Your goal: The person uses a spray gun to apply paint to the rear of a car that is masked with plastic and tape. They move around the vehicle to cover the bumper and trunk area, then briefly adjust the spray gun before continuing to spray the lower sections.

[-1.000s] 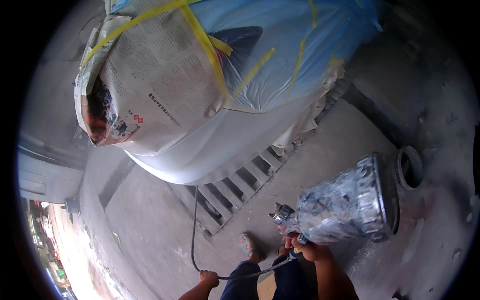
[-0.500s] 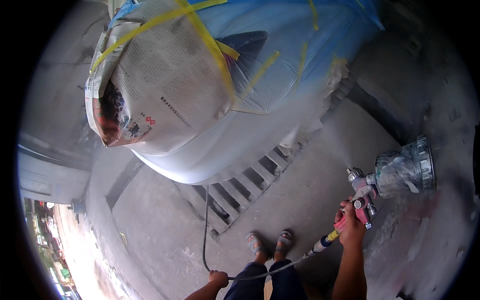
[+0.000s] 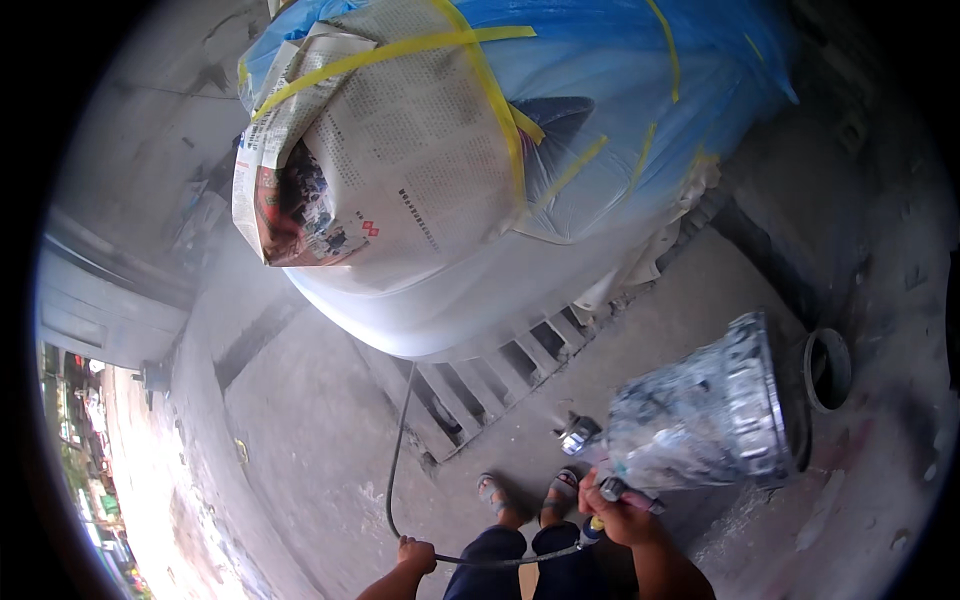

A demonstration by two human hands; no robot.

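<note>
My right hand is closed round the handle of a paint spray gun. Its large cup, smeared with grey and white paint, tilts out to the right. In my left hand is the dark air hose, which crosses in front of my legs to the gun's base. Ahead stands a glossy white curved panel, like a car bumper. Newspaper and blue plastic film, held by yellow tape, cover what lies above it. The gun's nozzle is apart from the panel.
A slotted floor grate runs below the panel, and the hose passes over its left end. My sandalled feet stand on the grey concrete floor. To the right of the cup is a round, open-topped thing. Bright daylight enters at the lower left.
The spray gun has moved left and closer to my body, its cup now looming larger. The plume of mist at its nozzle no longer shows clearly. My left hand has shifted slightly left with the hose.
</note>
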